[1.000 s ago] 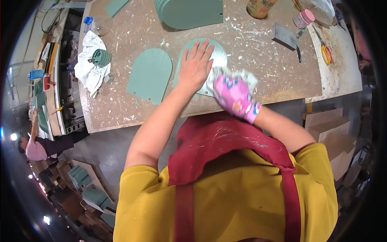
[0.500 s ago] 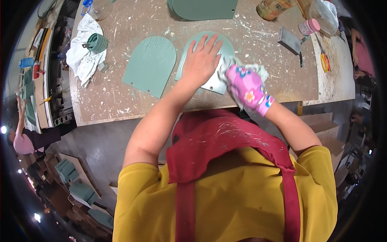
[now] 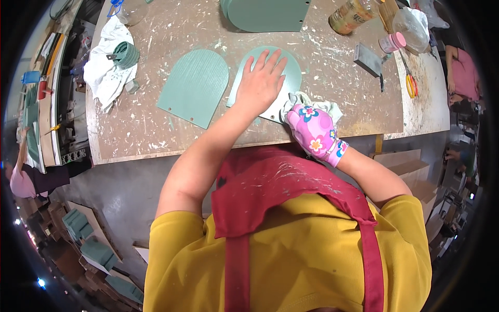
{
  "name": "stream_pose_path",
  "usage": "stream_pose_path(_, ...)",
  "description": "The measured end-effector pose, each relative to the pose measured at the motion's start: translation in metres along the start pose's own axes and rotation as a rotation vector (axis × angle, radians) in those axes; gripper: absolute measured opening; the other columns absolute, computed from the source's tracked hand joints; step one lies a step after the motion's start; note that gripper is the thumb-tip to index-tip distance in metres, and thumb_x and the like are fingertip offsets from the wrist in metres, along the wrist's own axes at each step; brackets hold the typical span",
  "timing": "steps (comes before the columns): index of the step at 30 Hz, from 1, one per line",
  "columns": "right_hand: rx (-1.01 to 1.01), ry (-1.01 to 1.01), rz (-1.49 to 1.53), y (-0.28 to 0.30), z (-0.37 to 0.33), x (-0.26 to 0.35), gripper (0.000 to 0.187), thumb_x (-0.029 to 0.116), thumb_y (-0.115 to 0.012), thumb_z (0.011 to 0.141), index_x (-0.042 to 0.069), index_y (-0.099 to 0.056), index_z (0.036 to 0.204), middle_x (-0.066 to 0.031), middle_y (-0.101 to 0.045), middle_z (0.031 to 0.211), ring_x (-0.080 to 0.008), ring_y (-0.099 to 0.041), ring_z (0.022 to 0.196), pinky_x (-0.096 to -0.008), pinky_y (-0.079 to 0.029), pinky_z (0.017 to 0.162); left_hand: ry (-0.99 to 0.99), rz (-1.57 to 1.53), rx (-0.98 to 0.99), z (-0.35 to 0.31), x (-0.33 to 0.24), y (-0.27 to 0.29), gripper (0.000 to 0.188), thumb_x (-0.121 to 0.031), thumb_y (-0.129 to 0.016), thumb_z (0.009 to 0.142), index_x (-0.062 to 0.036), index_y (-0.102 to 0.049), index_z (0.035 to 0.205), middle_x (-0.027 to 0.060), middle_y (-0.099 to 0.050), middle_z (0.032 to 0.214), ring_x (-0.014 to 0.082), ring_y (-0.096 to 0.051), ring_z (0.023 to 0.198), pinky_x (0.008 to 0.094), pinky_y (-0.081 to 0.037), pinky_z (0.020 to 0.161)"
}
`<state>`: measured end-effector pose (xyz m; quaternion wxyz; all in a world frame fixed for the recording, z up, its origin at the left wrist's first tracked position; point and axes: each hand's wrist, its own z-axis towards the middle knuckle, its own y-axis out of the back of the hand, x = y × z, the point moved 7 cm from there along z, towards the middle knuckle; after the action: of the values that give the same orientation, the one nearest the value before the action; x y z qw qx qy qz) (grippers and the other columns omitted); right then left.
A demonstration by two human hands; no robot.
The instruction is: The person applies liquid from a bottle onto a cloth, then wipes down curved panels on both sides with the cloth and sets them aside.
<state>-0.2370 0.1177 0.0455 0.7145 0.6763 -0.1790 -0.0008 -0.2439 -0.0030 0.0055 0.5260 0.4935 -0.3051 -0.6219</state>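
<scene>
My bare left hand [image 3: 260,83] lies flat, fingers spread, on a green arch-shaped panel [image 3: 292,69] near the table's front edge. My right hand [image 3: 314,130], in a pink flowered glove, is closed on a crumpled pale rag [image 3: 330,108]. The rag touches the lower right edge of that panel. Left of it lies a second green arch-shaped panel [image 3: 193,86], with two small holes near its straight lower end. Farther off is a stack of darker green panels [image 3: 265,15] with rounded ends.
A paint-flecked worktable [image 3: 150,130] spans the front. At left are a white cloth [image 3: 101,70] and a green ridged cup [image 3: 126,55]. At right stand a stained jar [image 3: 351,18], a grey block [image 3: 368,60], a pink-lidded bottle [image 3: 392,41] and scissors [image 3: 410,83]. Other people are at both sides.
My gloved right hand has moved down along the panel's edge with the rag, toward the table's front. My left hand stays flat on the panel. The whole view has shifted slightly.
</scene>
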Motion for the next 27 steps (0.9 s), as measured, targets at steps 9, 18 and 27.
stream_pose_path(9,-0.221,0.067,-0.170,0.014,0.006,0.016,0.021,0.004,-0.053,0.075,0.002,-0.052,0.096,-0.0181,-0.057,0.080,-0.0320,-0.060,0.073,-0.0417,-0.046,0.060,0.004,-0.005,0.018,-0.001,0.000,0.002,0.042,-0.023,-0.052,0.089,-0.0127,-0.048,0.129,0.0061,-0.041,0.140,0.0279,-0.036,0.130,0.0495,-0.029,0.104)
stream_pose_path(18,0.037,-0.157,-0.008,-0.006,0.007,-0.010,0.012,0.009,-0.051,0.079,0.001,-0.052,0.087,-0.0201,-0.060,0.081,-0.0374,-0.061,0.071,-0.0456,-0.047,0.062,0.009,-0.015,0.027,0.002,0.001,-0.001,0.043,-0.024,-0.052,0.089,-0.0138,-0.047,0.130,0.0063,-0.041,0.140,0.0282,-0.036,0.130,0.0500,-0.029,0.104)
stream_pose_path(27,-0.129,-0.620,1.166,0.041,-0.051,-0.108,0.029,0.024,-0.066,0.085,0.001,-0.061,0.103,-0.0052,-0.064,0.094,-0.0113,-0.059,0.086,-0.0266,-0.048,0.074,0.004,-0.061,0.014,0.002,0.004,0.004,0.041,-0.025,-0.051,0.089,-0.0115,-0.049,0.128,0.0095,-0.045,0.136,0.0302,-0.040,0.127,0.0466,-0.031,0.104)
